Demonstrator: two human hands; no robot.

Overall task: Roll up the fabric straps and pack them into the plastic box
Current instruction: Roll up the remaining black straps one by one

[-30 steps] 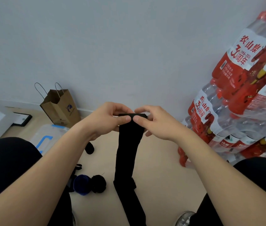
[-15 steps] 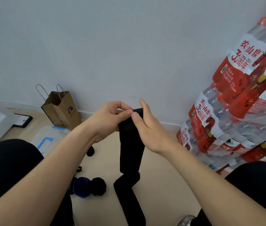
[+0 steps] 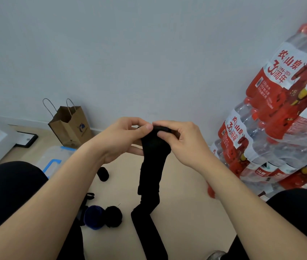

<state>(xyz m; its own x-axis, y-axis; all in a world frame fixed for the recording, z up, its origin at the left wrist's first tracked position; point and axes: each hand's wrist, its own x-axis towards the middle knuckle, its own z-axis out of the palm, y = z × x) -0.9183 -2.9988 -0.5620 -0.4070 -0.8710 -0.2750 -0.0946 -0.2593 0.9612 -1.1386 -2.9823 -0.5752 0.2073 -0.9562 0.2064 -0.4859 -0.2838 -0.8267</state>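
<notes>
Shrink-wrapped packs of bottled water stack against the wall at right; the clear plastic box waits far left on the floor. A long black fabric strap hangs at centre, its tail trailing on the floor so it can feed upward. The left hand and right hand pinch its top edge, fingers clenched to start a tight roll. Two finished rolls lie near left.
</notes>
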